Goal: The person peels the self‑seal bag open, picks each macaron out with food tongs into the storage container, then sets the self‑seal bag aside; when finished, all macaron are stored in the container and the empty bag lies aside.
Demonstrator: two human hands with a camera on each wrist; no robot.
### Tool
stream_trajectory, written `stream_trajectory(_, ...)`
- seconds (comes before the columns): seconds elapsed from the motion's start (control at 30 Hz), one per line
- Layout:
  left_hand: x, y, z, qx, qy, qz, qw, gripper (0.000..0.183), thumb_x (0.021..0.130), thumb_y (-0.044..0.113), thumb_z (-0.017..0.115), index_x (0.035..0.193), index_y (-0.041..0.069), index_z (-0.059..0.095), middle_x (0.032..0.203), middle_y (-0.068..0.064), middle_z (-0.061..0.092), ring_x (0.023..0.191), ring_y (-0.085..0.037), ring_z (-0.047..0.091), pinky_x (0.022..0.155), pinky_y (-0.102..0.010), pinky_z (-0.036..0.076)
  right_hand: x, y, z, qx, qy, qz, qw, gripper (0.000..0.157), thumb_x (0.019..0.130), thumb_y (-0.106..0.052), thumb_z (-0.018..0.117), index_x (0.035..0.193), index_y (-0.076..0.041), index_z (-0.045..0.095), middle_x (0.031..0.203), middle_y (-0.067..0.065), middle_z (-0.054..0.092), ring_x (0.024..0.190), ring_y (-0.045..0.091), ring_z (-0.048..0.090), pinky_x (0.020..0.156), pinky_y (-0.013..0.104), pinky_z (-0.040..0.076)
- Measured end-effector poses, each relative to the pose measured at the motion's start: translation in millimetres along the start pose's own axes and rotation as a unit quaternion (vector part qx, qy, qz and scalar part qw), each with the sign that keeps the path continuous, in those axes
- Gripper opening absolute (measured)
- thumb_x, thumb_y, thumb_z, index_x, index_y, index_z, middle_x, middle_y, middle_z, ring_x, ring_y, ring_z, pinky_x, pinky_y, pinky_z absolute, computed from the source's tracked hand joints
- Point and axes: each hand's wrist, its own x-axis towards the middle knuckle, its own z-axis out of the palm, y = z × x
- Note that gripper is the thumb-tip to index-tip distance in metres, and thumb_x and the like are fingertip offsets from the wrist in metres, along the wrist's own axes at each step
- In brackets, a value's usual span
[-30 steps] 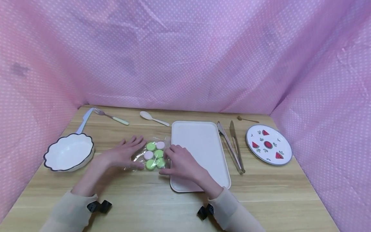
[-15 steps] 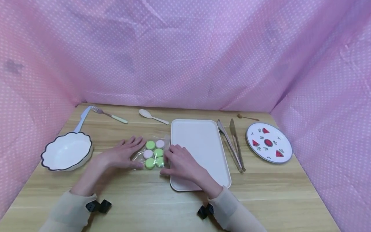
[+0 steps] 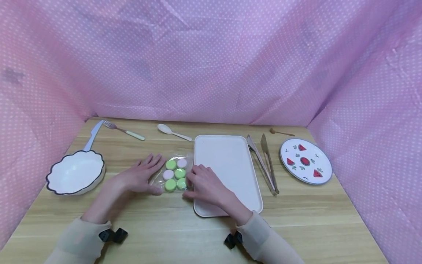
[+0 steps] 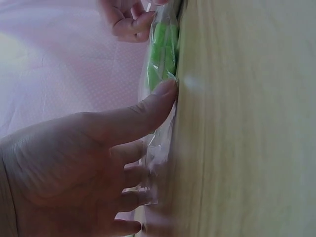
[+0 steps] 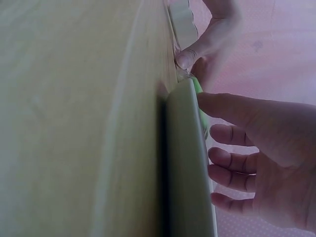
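Note:
A clear plastic bag [image 3: 185, 157] with several green and pale pink macarons [image 3: 180, 173] lies flat on the table. Spread over its left edge is my left hand [image 3: 140, 178]; in the left wrist view the thumb [image 4: 160, 94] touches the film and the other fingers lie along its far side. My right hand [image 3: 207, 185] reaches across the white rectangular tray [image 3: 227, 157], its bent, loose fingertips right at the bag's right side. The right wrist view shows the right thumb [image 5: 217, 103] apart from the fingers, close over the tray's rim.
A scalloped white bowl [image 3: 77, 172] stands at left, with a pale knife [image 3: 93, 135], a fork [image 3: 126, 131] and a spoon [image 3: 173, 132] behind. Right of the tray lie tongs [image 3: 262, 165], a metal knife [image 3: 268, 157], a small brown spoon [image 3: 280, 132] and a watermelon plate [image 3: 310, 174].
Both hands stay nearly in place at the bag's two sides. The right thumb has shifted very slightly right. The whole head view has moved a little.

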Motion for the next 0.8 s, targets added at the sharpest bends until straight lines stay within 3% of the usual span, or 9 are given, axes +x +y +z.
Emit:
stream_trajectory(0.33, -1.8, -2.6, -3.7, -0.019, -0.016, -0.005, 0.9997, 0.102, 0.077, 0.064, 0.061, 0.151, 0.014, 0.013, 0.159, -0.012, 0.002, 0.145, -0.041, 0.0, 0.112, -0.063, 0.006, -0.5, 0.6, 0.4, -0.001, 0.012, -0.008, 1.0, 0.025, 0.077, -0.047, 0.07, 0.078, -0.028, 0.055, 0.087, -0.009, 0.047, 0.082, 0.011, 0.042, 0.07, 0.027, 0.035)
stream_trajectory(0.53, -0.5, -5.8, -2.8, -0.027, -0.021, -0.018, 0.9992, 0.093, 0.082, 0.065, 0.053, 0.151, 0.018, 0.012, 0.159, -0.009, 0.0, 0.146, -0.039, -0.002, 0.113, -0.062, 0.005, -1.5, -2.2, 1.1, 0.012, 0.012, -0.003, 1.0, 0.033, 0.075, -0.056, 0.069, 0.079, -0.027, 0.054, 0.088, -0.01, 0.044, 0.082, 0.01, 0.041, 0.072, 0.027, 0.034)
stream_trajectory(0.8, -0.4, -4.9, -2.5, -0.031, -0.018, -0.012, 0.9993, 0.093, 0.081, 0.061, 0.058, 0.151, 0.016, 0.015, 0.16, -0.009, 0.002, 0.145, -0.04, -0.002, 0.111, -0.064, 0.004, -1.3, -4.5, 3.3, -0.008, 0.023, -0.012, 1.0, 0.031, 0.075, -0.05, 0.071, 0.082, -0.026, 0.053, 0.088, -0.009, 0.042, 0.082, 0.011, 0.039, 0.071, 0.027, 0.033)
